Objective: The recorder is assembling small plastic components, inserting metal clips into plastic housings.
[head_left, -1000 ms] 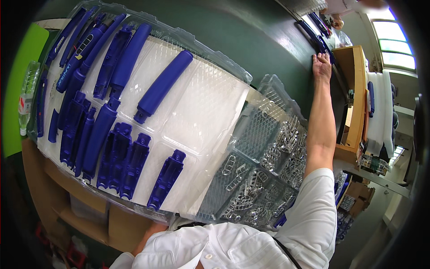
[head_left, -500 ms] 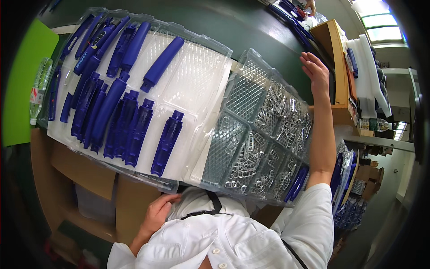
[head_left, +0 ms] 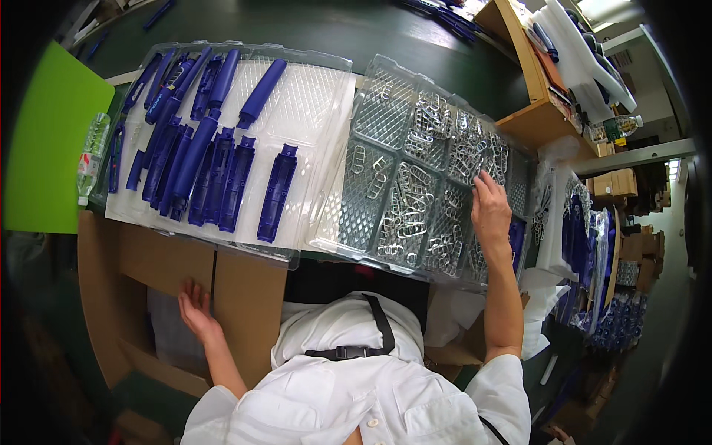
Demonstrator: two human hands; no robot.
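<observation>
My right hand (head_left: 491, 215) is over the clear compartment tray (head_left: 382, 67), its fingertips bent down at the bright metal loop-shaped clips (head_left: 467, 152) in the right-hand compartments. Its fingers look slightly apart, and nothing shows in them; the palm side is hidden. Low at the left, my left hand (head_left: 197, 310) hangs empty with spread fingers, in front of an open cardboard box (head_left: 248, 285). On the left tray (head_left: 304, 163) lie two rows of blue plastic handle shells (head_left: 276, 194), some hollow side up, and one blue handle (head_left: 262, 93) set apart.
A green board (head_left: 52, 148) and a clear bottle (head_left: 92, 159) stand left of the trays. A wooden shelf box (head_left: 530, 111) rises beyond the right tray's far corner. Bagged blue parts (head_left: 578, 237) stand at right. More blue parts (head_left: 445, 18) lie at the table's far side.
My right hand has come from beyond the tray's right edge down onto the metal clips. My left hand has moved left and away from my waist, its fingers spreading. The view has shifted.
</observation>
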